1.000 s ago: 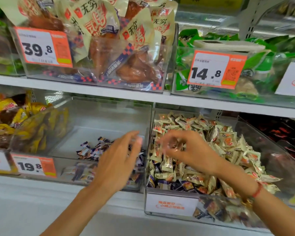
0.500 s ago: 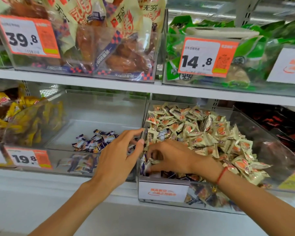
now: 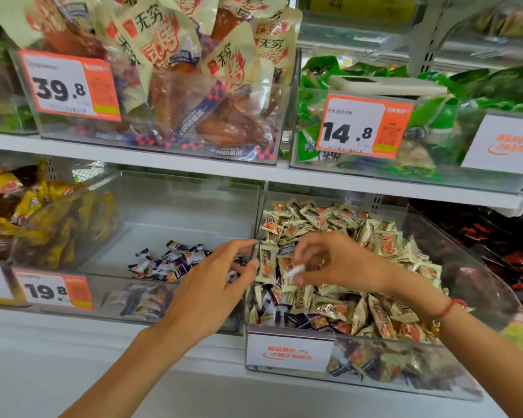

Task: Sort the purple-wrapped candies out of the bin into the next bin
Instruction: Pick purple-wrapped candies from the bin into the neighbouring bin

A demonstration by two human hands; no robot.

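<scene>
purple candy (image 3: 295, 270), pale and blurred, now sits pinched in the right hand (image 3: 338, 260), which has lifted off the right bin (image 3: 290, 351) since a moment ago: one more picked, i judge. left hand (image 3: 212, 285) hovers half-spread at the divider, holding nothing. left of it, the left bin (image 3: 103, 267) holds the sorted pile (image 3: 169, 260). more purple lie half-buried under beige.

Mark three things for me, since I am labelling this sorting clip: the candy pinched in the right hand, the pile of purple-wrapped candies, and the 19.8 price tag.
candy (image 3: 295, 271), head view, middle of its pale wrapper.
purple-wrapped candies (image 3: 169, 260), head view, centre of the pile.
19.8 price tag (image 3: 53, 291), head view, on the printed digits.
</scene>
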